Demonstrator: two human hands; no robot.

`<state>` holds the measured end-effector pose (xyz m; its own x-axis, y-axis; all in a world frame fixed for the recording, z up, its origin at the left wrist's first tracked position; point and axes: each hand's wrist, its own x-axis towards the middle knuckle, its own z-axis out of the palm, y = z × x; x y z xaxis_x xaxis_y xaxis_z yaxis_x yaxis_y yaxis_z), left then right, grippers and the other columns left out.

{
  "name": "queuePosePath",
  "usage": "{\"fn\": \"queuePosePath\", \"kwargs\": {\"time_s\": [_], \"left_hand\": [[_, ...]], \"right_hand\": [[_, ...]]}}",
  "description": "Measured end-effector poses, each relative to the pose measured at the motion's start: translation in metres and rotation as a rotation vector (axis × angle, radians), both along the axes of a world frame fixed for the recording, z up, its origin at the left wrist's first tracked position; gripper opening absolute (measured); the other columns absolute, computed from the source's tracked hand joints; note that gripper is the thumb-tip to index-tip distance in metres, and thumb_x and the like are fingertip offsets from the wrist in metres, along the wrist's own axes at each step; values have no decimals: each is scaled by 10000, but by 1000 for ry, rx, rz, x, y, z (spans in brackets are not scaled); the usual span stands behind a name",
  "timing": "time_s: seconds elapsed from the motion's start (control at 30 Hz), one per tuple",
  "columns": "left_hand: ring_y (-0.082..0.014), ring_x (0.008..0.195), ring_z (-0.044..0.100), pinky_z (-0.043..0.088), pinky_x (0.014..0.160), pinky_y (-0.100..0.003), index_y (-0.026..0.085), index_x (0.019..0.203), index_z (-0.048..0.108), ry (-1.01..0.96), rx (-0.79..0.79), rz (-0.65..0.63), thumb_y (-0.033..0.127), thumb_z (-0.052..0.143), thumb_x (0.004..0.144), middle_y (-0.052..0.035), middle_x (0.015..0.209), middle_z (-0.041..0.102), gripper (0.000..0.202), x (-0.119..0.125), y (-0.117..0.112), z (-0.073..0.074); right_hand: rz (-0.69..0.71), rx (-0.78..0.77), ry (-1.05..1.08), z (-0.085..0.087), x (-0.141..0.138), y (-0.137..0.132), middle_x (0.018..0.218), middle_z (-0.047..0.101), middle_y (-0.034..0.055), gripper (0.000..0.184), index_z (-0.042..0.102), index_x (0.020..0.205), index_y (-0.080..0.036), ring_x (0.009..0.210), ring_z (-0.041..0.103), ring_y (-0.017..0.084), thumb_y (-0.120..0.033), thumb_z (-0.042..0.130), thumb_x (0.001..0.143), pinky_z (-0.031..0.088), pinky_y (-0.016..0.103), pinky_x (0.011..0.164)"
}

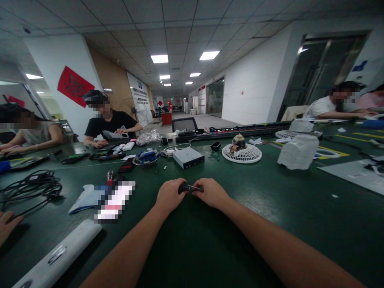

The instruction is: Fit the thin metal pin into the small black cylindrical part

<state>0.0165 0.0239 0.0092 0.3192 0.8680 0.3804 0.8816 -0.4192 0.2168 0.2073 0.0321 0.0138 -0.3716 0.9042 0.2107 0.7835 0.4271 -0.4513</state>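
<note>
In the middle of the green table [210,224], my two hands are close together, fingers closed. My left hand [169,195] grips a small black part [183,187] whose kind I cannot make out. Between the fingertips of my right hand [212,193] is the dark end of what looks like a small screwdriver [194,187]. Its thin metal shaft points left to the black part; whether they touch is unclear. Beyond my hands lies a grey optical disc drive [188,156], with a small black open box [216,145] behind it to the right.
A white fan grille with a motor [241,153] and a white plastic housing [298,152] are on the right. To the left lie a black cable coil [33,186], a blurred-out item [115,202] and a long white casing [60,256]. Another person's hand [9,224] reaches in at far left.
</note>
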Motion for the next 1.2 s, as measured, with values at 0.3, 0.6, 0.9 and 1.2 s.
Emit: {"fn": "queuePosePath", "kwargs": {"time_s": [0.3, 0.6, 0.9, 1.2], "left_hand": [[-227, 904, 615, 454, 801, -344, 233, 1093, 634, 30, 36, -128, 314, 686, 813, -36, 989, 697, 296, 3, -6, 5], [-222, 920, 603, 450, 818, -341, 208, 1097, 634, 19, 78, -186, 319, 692, 821, -51, 984, 691, 303, 2, -7, 6], [-225, 940, 608, 448, 852, -361, 210, 1100, 624, 45, 71, -279, 284, 681, 824, -57, 1018, 693, 292, -1, -7, 5], [-233, 953, 611, 428, 858, -375, 207, 1109, 608, 40, 127, -148, 220, 644, 830, -60, 1043, 692, 281, 3, -6, 6]], "right_hand": [[23, 128, 193, 2, 3, 2, 875, 710, 21, 134, 742, 901, -224, 788, 624, 161, -252, 652, 806, 444, 263, 706], [-19, 44, 327, 3, 2, 0, 730, 710, 1, 97, 759, 811, -209, 648, 597, 135, -231, 681, 759, 424, 244, 627], [44, -219, 407, -3, 5, 5, 745, 717, 11, 169, 730, 864, -167, 567, 593, 114, -280, 695, 743, 437, 214, 539], [16, -66, 348, -3, -2, 2, 824, 717, 35, 221, 698, 939, -179, 716, 639, 156, -334, 592, 824, 465, 252, 654]]}}
